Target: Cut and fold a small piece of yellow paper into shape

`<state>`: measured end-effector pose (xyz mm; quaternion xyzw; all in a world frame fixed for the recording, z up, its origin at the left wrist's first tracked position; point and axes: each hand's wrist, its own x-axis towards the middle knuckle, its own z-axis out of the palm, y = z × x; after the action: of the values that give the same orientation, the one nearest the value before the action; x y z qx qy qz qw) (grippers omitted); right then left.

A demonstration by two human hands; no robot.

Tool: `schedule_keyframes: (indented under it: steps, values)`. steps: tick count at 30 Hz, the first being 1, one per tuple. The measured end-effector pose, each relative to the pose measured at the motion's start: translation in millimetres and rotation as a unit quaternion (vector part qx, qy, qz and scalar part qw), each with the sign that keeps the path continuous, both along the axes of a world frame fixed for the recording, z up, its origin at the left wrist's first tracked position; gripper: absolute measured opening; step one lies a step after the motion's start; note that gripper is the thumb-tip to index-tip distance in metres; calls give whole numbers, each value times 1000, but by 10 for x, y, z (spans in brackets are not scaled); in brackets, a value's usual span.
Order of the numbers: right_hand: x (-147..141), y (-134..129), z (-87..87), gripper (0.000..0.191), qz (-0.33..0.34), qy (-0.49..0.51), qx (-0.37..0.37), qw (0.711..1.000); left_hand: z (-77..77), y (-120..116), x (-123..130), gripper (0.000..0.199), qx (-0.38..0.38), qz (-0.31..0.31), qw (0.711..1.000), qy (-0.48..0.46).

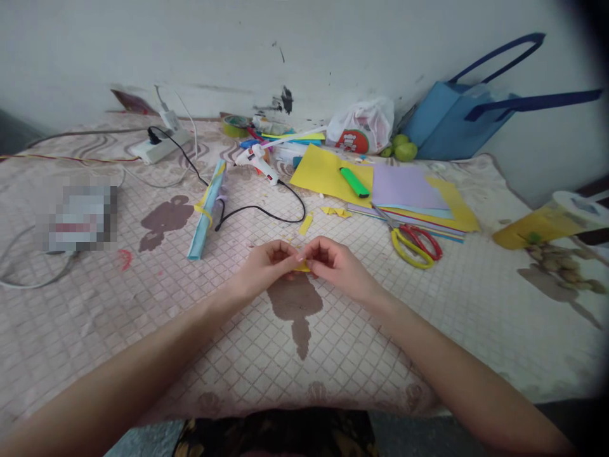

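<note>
My left hand and my right hand meet over the middle of the table, thumbs and fingers pinched together. Between them they grip a small piece of yellow paper, mostly hidden by the fingers. Just beyond the hands lies a yellow paper strip, with yellow paper scraps to its right. A rolled light-blue paper tube with a yellow band lies to the left of my left hand. Scissors with yellow and red handles rest to the right.
Behind the hands sit a white glue gun with a black cord, coloured paper sheets and a green cutter. A power strip stands back left. At the right are a blue bag and a container of yellow liquid.
</note>
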<state>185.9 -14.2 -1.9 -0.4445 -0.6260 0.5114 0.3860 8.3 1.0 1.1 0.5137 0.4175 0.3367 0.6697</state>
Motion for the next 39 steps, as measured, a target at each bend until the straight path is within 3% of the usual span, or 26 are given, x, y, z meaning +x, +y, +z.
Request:
schedule_keyframes:
  steps: [8,16,20,25,39]
  values:
    - [25,31,5,9,8,98,-63,993,-54,29,-53,14,-105,-3,989,-101]
    - [50,25,-17,7,28,107,-68,992,-37,38,-77,10,-155,-2,977,-149]
    - [56,26,-15,7,19,104,-80,991,-45,43,-74,8,-159,-4,974,-159]
    - [56,22,-7,6,19,93,-69,993,-61,56,-71,19,-150,-13,976,-155]
    - [98,14,23,9,47,47,-35,997,-64,48,-81,12,-121,-12,982,-147]
